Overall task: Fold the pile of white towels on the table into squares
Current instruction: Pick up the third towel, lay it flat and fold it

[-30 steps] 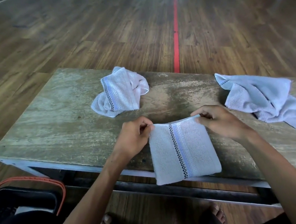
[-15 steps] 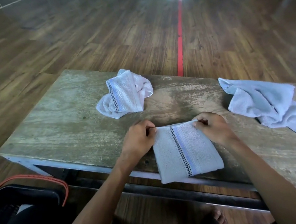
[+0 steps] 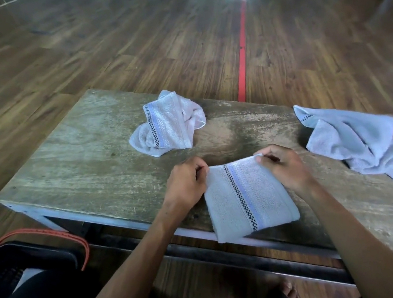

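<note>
The folded towel (image 3: 248, 197) lies at the lower centre of the frame, on the near edge of the table (image 3: 77, 167). Its far corners are pinched by the left hand (image 3: 186, 186) and the right hand (image 3: 283, 168). From both grips its long axis runs down toward the lower edge of the frame.

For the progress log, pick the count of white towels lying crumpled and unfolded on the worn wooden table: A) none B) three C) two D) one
C: the far crumpled white towel and the right crumpled white towel lie loose, while the left hand and right hand pinch the folded white towel with a checked stripe.
</note>
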{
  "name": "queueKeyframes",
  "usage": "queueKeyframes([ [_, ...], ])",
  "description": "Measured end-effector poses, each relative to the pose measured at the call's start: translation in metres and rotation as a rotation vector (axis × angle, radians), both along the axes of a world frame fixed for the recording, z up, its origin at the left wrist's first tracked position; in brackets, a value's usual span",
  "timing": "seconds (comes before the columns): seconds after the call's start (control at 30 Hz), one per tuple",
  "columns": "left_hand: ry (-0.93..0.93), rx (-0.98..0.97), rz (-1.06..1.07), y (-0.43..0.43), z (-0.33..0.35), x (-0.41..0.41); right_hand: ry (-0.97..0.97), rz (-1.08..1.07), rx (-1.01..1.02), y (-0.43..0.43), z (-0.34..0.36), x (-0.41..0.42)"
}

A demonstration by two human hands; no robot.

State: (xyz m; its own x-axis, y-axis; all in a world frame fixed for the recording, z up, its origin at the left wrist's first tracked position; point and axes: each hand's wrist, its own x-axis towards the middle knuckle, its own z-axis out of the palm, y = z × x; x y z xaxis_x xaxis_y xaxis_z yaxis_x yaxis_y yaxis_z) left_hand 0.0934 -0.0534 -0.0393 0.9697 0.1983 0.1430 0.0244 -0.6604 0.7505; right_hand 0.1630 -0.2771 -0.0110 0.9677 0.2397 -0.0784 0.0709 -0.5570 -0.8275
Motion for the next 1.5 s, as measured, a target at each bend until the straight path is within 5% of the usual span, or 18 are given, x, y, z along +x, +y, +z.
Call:
queueKeyframes([
  [0.2, 0.041, -0.051, 0.014, 0.004, -0.006, 0.005, -0.120, -0.071, -0.073, 0.007, -0.011, 0.004],
  [0.47, 0.074, 0.005, -0.005, 0.011, -0.006, 0.003, -0.725, 0.219, -0.911, 0.022, 0.001, -0.007],
  [0.7, 0.018, 0.067, 0.051, 0.008, -0.008, -0.001, -0.234, 0.475, -0.917, 0.036, -0.014, -0.038],
  [0.87, 0.018, -0.015, 0.137, 0.001, 0.010, -0.027, -0.213, 0.441, -0.924, 0.040, -0.017, -0.031],
  [1.07, 0.248, -0.481, 0.129, -0.020, 0.015, -0.111, -0.204, 0.426, -0.892, 0.041, -0.018, -0.031],
  [1.23, 0.256, -0.851, -0.019, -0.048, -0.008, -0.143, -0.205, 0.420, -0.887, 0.042, -0.019, -0.031],
  [1.5, 0.289, -0.773, -0.175, -0.045, -0.028, -0.123, -0.222, 0.406, -0.879, 0.041, -0.019, -0.033],
])
